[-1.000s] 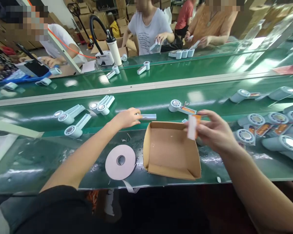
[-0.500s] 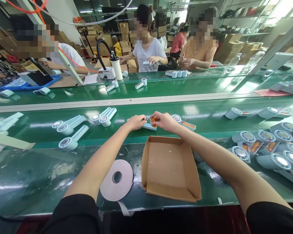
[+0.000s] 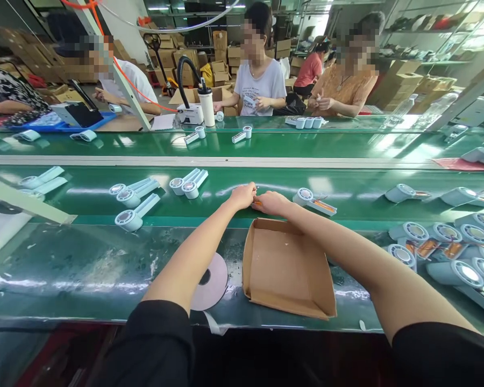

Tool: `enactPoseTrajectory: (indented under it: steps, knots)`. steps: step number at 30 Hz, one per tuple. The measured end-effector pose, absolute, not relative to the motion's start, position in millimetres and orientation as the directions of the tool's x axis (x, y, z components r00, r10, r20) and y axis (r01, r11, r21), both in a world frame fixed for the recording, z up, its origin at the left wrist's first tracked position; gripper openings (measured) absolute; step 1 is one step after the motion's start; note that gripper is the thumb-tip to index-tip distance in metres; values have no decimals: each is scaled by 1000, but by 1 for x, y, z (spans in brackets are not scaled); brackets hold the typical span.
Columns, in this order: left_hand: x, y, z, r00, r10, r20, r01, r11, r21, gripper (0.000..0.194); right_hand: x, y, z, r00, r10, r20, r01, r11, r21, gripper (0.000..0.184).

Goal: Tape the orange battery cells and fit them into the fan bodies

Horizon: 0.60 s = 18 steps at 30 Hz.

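Over the green conveyor belt, my left hand (image 3: 242, 196) and my right hand (image 3: 272, 203) meet with fingers closed. An orange-wrapped battery (image 3: 258, 202) shows at the fingertips of my right hand, partly covered. Whatever my left fingers pinch is hidden behind the hand. Just right of my hands, a light-blue handheld fan (image 3: 304, 195) lies with its handle open, showing orange inside. An open cardboard box tray (image 3: 288, 269) stands below my hands on the near ledge. Left of it, a roll of pale tape (image 3: 215, 285) is partly covered by my left forearm.
Several more fans (image 3: 190, 189) lie on the belt to the left. Many fan units (image 3: 443, 232) crowd the near right. A metal post (image 3: 20, 196) crosses at left. Across the belt, co-workers sit by a far belt (image 3: 153, 146) holding a white cup-shaped device (image 3: 206, 107).
My hands have come together, and the light-blue housing seen between them is now hidden. The battery is more covered. The view has shifted, and the fans at left appear further right.
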<state>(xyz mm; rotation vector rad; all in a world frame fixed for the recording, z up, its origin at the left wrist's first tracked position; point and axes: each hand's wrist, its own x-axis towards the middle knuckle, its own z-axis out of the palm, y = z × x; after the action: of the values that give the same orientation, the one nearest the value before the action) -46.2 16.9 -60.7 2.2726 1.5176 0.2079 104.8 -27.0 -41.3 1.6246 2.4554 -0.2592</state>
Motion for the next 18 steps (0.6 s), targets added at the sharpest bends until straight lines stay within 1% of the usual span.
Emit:
enactPoseTrajectory:
  steps: [4, 8, 12, 15, 17, 18]
  knots:
    - [-41, 12, -60, 368, 924, -102, 852, -291, 436, 38, 98, -29, -37, -337, 896, -289, 935, 354, 6, 47]
    - [-39, 2, -54, 324, 942, -88, 855, -252, 453, 39, 93, -34, -27, -323, 906, -273, 940, 341, 23, 43]
    - [-34, -7, -49, 290, 956, -53, 859, -235, 454, 33, 90, -43, -14, -284, 948, -140, 958, 287, -1, 37]
    - [-30, -11, -47, 315, 948, -37, 843, -262, 469, 30, 112, -69, -10, -265, 964, -38, 964, 262, -52, 42]
    - [-41, -10, -43, 342, 940, -17, 825, -291, 484, 30, 144, -98, -12, -239, 970, 48, 963, 243, -116, 45]
    - [-55, -8, -39, 346, 938, -3, 820, -301, 487, 32, 163, -114, -14, -211, 969, 128, 955, 232, -185, 44]
